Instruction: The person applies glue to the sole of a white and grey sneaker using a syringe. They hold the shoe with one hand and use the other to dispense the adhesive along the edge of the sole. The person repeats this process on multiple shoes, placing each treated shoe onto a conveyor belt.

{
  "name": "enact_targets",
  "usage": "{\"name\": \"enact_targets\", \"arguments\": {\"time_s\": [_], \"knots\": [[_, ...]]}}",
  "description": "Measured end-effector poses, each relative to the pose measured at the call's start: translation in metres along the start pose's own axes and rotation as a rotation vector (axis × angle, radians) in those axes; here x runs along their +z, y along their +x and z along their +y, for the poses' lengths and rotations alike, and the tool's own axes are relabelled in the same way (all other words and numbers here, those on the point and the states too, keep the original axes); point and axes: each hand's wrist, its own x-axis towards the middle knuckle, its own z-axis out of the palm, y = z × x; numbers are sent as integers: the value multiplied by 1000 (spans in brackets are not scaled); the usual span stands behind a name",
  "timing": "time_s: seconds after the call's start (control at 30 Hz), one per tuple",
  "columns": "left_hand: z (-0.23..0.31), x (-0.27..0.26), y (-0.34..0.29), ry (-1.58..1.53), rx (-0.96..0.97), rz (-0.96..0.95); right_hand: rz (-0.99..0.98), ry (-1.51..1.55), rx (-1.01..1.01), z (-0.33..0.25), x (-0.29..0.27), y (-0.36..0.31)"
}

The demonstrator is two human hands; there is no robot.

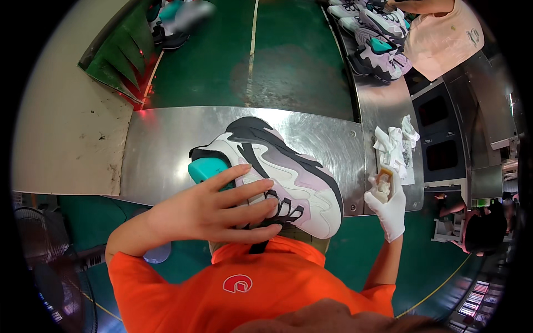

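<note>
White, lilac and black, a chunky sneaker (302, 186) is turned on its side at the near edge of a steel tabletop (158, 147), its sole away from the wearer and its toe pointing right, reaching past that edge. Whether it rests fully on the metal cannot be told. A smooth teal insert (206, 169) fills its ankle opening, at the left.

The bare left hand (214, 208) lies across the tongue and black laces, its fingers spread apart, touching the shoe rather than pinching it. The right hand (390, 208), in a white glove, is well apart from the shoe, near the right end of the table; its thumb and fingers are curled around a small tan and whitish object (383, 182), whose kind is unclear.

Just beyond that glove lie crumpled white cloths or papers (391, 145). Past the steel runs a green belt (300, 61) with a pale line along it. At its upper right, similar sneakers (377, 47) are piled beside a co-worker in a pale peach top (444, 41); at the upper left, more shoes (172, 25) are partly blurred, near a slitted green flap (114, 53). Below is the wearer's orange shirt (194, 294), above a green floor (355, 250).
</note>
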Motion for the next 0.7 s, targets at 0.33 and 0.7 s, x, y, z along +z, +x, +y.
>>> {"name": "enact_targets", "arguments": {"time_s": [0.33,0.7], "knots": [[-5,-6,8,-50,-128,4,3,-15,50,-7,-2,5],[-10,-2,24,-133,-196,65,-325,506,53,-19,13,3]]}}
